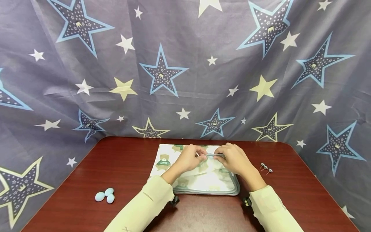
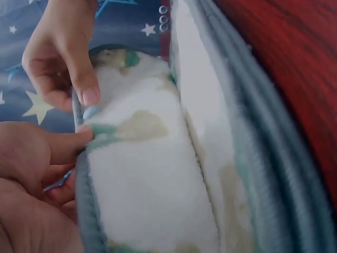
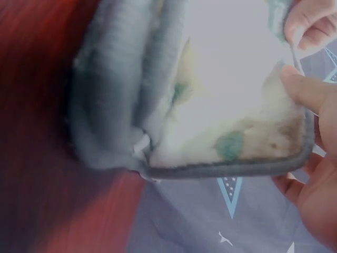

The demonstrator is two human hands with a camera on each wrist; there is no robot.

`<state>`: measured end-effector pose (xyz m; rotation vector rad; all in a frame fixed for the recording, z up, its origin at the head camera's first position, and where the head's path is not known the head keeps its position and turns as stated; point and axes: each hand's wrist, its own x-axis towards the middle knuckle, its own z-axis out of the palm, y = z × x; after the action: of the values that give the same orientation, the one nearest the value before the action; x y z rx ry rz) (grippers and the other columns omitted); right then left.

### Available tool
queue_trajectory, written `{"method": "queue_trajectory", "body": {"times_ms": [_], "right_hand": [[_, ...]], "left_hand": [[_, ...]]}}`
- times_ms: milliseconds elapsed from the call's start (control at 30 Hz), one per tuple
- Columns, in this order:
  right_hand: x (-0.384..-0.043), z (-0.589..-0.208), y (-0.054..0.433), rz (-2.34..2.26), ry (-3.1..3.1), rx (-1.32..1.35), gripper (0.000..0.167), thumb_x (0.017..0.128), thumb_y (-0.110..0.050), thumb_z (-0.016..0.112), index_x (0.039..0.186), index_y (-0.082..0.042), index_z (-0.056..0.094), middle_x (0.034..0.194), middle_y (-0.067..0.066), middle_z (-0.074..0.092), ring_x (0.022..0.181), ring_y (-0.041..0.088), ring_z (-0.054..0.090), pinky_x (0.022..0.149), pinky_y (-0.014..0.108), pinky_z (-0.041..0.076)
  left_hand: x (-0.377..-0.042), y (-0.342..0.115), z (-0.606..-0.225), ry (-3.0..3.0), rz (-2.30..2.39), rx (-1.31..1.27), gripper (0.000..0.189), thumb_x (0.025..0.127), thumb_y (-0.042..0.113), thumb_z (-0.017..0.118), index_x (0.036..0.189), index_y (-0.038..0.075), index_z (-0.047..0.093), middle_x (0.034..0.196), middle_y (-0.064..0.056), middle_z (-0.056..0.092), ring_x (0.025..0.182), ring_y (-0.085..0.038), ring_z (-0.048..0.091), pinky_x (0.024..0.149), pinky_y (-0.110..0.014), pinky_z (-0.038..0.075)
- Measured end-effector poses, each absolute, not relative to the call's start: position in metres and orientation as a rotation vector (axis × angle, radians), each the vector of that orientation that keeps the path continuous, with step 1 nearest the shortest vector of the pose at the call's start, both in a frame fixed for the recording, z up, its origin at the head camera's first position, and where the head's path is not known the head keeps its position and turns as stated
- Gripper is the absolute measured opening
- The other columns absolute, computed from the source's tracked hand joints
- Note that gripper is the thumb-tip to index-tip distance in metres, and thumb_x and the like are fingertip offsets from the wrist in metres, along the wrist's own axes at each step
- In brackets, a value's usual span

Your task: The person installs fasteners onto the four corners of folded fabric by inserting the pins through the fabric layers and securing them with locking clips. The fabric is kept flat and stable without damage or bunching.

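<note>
A folded plush blanket (image 1: pixel 208 182) with a bear print and grey-blue edging lies on the table, its far edge raised. My left hand (image 1: pixel 188 158) pinches that edge, thumb on the printed side in the left wrist view. My right hand (image 1: pixel 233 158) grips the same edge a short way to the right. In the right wrist view its thumb lies on the print and its fingers reach behind. A small light-blue piece (image 2: pixel 90 112) shows at my right fingertip, close to my left thumb; I cannot tell whether it is pinched.
Several light-blue egg-shaped pieces (image 1: pixel 105 195) lie on the dark red table (image 1: pixel 130 170) at the left. To the right of the blanket are several small pins (image 1: pixel 266 168) with pale round heads. A star-printed grey cloth (image 1: pixel 185 80) hangs behind the table.
</note>
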<state>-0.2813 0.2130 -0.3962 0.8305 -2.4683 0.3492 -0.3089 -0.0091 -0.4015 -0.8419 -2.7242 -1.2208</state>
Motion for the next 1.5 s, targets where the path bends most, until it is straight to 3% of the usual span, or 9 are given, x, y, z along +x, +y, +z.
{"method": "queue_trajectory", "body": {"times_ms": [200,400,467,567,667,933,1133,1333,1500], "right_hand": [[-0.279,-0.389,0.222,0.316,-2.58,0.77,0.013,0.089,-0.024,0.081,0.099,-0.017,0.077,0.094,-0.004,0.073,0.089,0.021,0.068,0.076,0.042,0.054],[-0.278,-0.388,0.232,0.312,-2.668,0.728,0.028,0.093,-0.029,0.077,0.113,-0.01,0.074,0.105,0.003,0.074,0.098,0.024,0.069,0.083,0.046,0.055],[-0.278,-0.389,0.238,0.319,-2.689,0.714,0.026,0.093,-0.029,0.077,0.11,-0.01,0.073,0.099,0.003,0.073,0.091,0.022,0.067,0.078,0.044,0.054],[-0.277,-0.39,0.247,0.334,-2.714,0.714,0.017,0.092,-0.028,0.078,0.094,-0.014,0.068,0.083,-0.001,0.065,0.076,0.016,0.058,0.066,0.038,0.048],[-0.276,-0.391,0.255,0.352,-2.724,0.729,0.018,0.09,-0.025,0.079,0.087,-0.017,0.064,0.077,-0.006,0.058,0.071,0.012,0.052,0.063,0.034,0.044],[-0.271,-0.389,0.277,0.337,-2.795,0.714,0.016,0.09,-0.019,0.079,0.103,-0.011,0.073,0.088,-0.004,0.068,0.084,0.018,0.066,0.074,0.041,0.053],[-0.273,-0.39,0.296,0.25,-2.836,0.707,0.012,0.089,-0.02,0.079,0.099,-0.016,0.073,0.083,-0.008,0.064,0.078,0.012,0.062,0.069,0.039,0.051],[-0.279,-0.396,0.317,0.184,-2.901,0.69,0.01,0.089,-0.02,0.078,0.095,-0.016,0.072,0.081,-0.01,0.062,0.073,0.009,0.056,0.066,0.037,0.049],[-0.284,-0.402,0.333,0.149,-2.918,0.689,0.009,0.088,-0.017,0.078,0.092,-0.017,0.07,0.08,-0.008,0.062,0.071,0.01,0.054,0.064,0.037,0.048]], "left_hand": [[-0.318,-0.014,-0.404,-2.739,-1.275,-0.812,0.008,0.098,0.017,0.071,0.095,0.017,0.078,0.085,0.008,0.069,0.07,-0.009,0.062,0.063,-0.028,0.052],[-0.329,-0.019,-0.406,-2.705,-1.392,-0.736,0.007,0.098,0.02,0.071,0.096,0.018,0.078,0.087,0.005,0.069,0.074,-0.015,0.064,0.064,-0.03,0.053],[-0.334,-0.021,-0.407,-2.687,-1.419,-0.723,0.007,0.098,0.021,0.072,0.096,0.018,0.078,0.087,0.006,0.07,0.073,-0.015,0.063,0.064,-0.03,0.052],[-0.342,-0.023,-0.41,-2.653,-1.444,-0.708,0.006,0.097,0.021,0.073,0.097,0.017,0.078,0.087,0.005,0.071,0.071,-0.012,0.061,0.065,-0.029,0.052],[-0.348,-0.028,-0.411,-2.625,-1.484,-0.66,0.007,0.096,0.021,0.074,0.097,0.016,0.079,0.088,0.005,0.072,0.072,-0.012,0.06,0.066,-0.029,0.051],[-0.364,-0.043,-0.414,-2.454,-1.721,-0.525,0.006,0.094,0.015,0.076,0.097,0.011,0.079,0.084,0.0,0.071,0.078,-0.014,0.061,0.072,-0.028,0.05],[-0.375,-0.057,-0.422,-2.316,-1.959,-0.367,0.01,0.094,0.012,0.076,0.102,0.007,0.078,0.086,-0.002,0.069,0.079,-0.015,0.06,0.071,-0.026,0.049],[-0.385,-0.071,-0.437,-2.265,-2.091,-0.082,0.016,0.094,0.014,0.075,0.108,0.006,0.077,0.098,-0.003,0.071,0.086,-0.014,0.062,0.074,-0.025,0.051],[-0.393,-0.081,-0.448,-2.178,-2.204,0.129,0.022,0.093,0.014,0.077,0.111,0.001,0.075,0.1,-0.003,0.07,0.082,-0.012,0.062,0.072,-0.023,0.051]]}}
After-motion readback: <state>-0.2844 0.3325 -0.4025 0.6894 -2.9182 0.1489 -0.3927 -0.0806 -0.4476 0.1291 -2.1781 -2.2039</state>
